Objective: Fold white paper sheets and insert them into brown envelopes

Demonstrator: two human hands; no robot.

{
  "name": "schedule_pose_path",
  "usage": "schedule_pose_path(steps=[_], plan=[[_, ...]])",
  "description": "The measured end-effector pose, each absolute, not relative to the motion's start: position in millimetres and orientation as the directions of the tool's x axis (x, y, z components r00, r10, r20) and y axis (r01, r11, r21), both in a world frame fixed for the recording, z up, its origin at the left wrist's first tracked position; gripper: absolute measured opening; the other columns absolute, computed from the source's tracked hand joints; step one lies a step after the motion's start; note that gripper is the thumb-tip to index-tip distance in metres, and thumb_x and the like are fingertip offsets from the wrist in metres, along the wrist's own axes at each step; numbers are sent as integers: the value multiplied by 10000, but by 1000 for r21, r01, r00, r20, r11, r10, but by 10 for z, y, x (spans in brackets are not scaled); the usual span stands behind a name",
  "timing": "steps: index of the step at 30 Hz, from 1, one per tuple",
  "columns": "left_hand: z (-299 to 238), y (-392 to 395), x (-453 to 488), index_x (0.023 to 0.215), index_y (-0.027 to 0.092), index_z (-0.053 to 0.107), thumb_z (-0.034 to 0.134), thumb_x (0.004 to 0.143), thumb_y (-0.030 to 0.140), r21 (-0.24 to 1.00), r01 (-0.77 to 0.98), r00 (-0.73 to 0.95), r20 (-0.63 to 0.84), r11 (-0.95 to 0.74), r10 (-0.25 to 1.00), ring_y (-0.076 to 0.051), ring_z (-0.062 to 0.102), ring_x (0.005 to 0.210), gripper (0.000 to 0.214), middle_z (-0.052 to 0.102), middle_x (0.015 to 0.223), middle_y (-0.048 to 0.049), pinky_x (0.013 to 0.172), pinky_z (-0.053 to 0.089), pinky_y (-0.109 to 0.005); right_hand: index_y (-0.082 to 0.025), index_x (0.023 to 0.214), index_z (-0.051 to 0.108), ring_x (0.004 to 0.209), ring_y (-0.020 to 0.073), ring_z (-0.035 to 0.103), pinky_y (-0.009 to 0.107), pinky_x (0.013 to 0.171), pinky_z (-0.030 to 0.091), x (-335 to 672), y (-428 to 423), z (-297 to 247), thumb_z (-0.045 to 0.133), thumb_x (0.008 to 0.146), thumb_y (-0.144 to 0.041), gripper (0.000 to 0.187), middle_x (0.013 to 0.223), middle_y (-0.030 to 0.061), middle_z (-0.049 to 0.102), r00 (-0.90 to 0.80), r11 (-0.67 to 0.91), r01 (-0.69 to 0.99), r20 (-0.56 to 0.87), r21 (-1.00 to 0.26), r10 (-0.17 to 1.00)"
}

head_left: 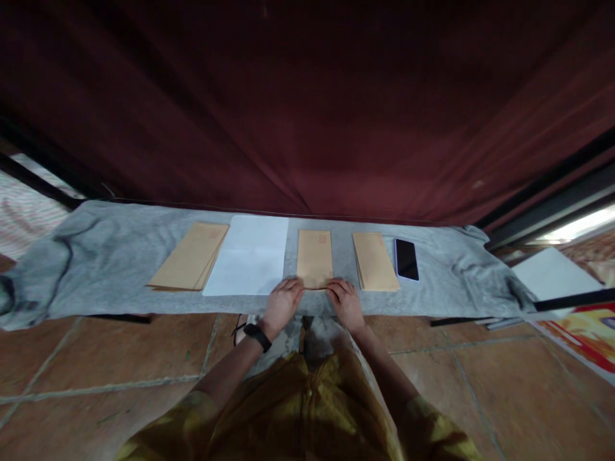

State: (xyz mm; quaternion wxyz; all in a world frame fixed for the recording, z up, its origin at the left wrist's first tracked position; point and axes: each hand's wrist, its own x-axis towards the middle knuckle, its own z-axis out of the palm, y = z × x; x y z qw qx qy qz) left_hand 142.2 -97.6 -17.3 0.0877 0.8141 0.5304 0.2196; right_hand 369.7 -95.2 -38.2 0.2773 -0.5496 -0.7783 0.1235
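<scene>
A brown paper envelope (314, 256) lies upright in front of me, with a small red print at its top right. My left hand (284, 302) is closed on its near left corner, thumb and fingers pinching the edge. On the near right corner, my right hand (344, 303) pinches in the same way. The near edge between the hands looks slightly raised or folded. Left of it lies white paper (250, 256), close to my left hand. A stack of brown envelopes (189, 257) sits farther left, and a smaller stack of envelopes (375, 261) lies to the right.
A smartphone (407, 259) lies right of the smaller stack. Everything rests on a grey cloth (446, 275) over a narrow bench. A dark red curtain (307, 128) hangs behind it. At the far right are a white sheet (556, 274) and a red and yellow printed box (586, 336).
</scene>
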Motion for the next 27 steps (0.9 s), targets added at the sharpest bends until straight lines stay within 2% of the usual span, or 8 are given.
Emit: schedule_pose_path(steps=[13, 19, 21, 23, 27], plan=[[-139, -939, 1520, 918, 200, 648, 529, 959, 189, 366, 872, 255, 230, -326, 939, -227, 601, 943, 126, 665, 962, -56, 859, 498, -368, -213, 979, 651, 992, 210, 573, 341, 887, 411, 3571, -928, -441, 537, 964, -220, 115, 1033, 52, 666, -113, 263, 823, 309, -503, 944], [-139, -935, 1547, 951, 192, 654, 503, 964, 186, 340, 888, 239, 237, -311, 942, -235, 611, 954, 151, 669, 973, -68, 867, 511, -385, -218, 962, 632, 984, 208, 558, 337, 884, 398, 3545, -928, -447, 524, 962, -219, 109, 1024, 53, 651, -89, 242, 838, 314, -490, 945], [-143, -953, 1555, 1014, 185, 662, 486, 970, 182, 294, 901, 252, 242, -318, 937, -252, 620, 985, 181, 681, 1017, -82, 884, 515, -415, -218, 966, 629, 988, 210, 557, 338, 880, 397, 3543, -929, -442, 522, 962, -218, 108, 1028, 55, 648, -88, 240, 839, 314, -488, 945], [-160, -997, 1567, 1123, 172, 653, 479, 962, 156, 238, 902, 296, 268, -361, 917, -278, 610, 1101, 238, 676, 1153, -109, 956, 500, -457, -217, 975, 628, 994, 213, 557, 340, 878, 396, 3540, -929, -435, 517, 963, -214, 112, 1032, 58, 648, -87, 240, 842, 317, -484, 944], [-241, -1167, 1621, 1318, 159, 570, 457, 943, 94, 191, 812, 485, 306, -552, 819, -261, 462, 1387, 396, 555, 1442, -118, 1161, 378, -462, -217, 978, 630, 998, 212, 558, 337, 872, 395, 3533, -930, -421, 518, 962, -206, 114, 1033, 59, 654, -86, 238, 848, 320, -474, 944]])
